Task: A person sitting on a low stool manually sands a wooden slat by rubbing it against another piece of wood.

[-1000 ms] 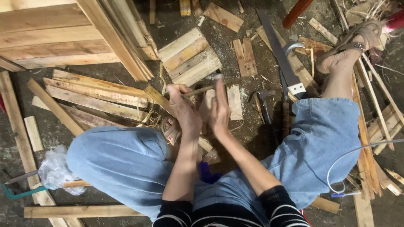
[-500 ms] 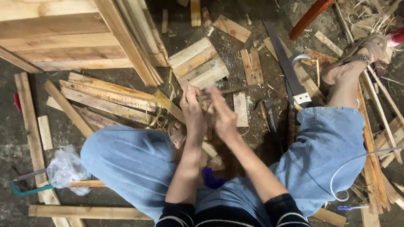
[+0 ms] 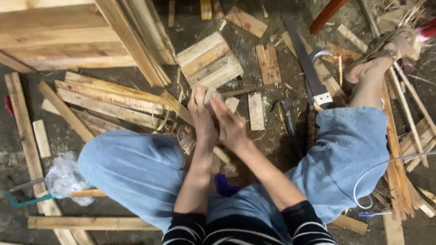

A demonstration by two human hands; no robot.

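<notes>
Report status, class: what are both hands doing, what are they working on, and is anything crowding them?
Left hand and right hand pressed together, gripping thin wooden stick. Stick points right, above floor. Offcuts, hammer, saw crowd close.

A long grey handsaw lies on the dusty concrete floor among pale wooden offcuts, near a dark-headed hammer; a crumpled clear plastic bag sits well apart.
</notes>
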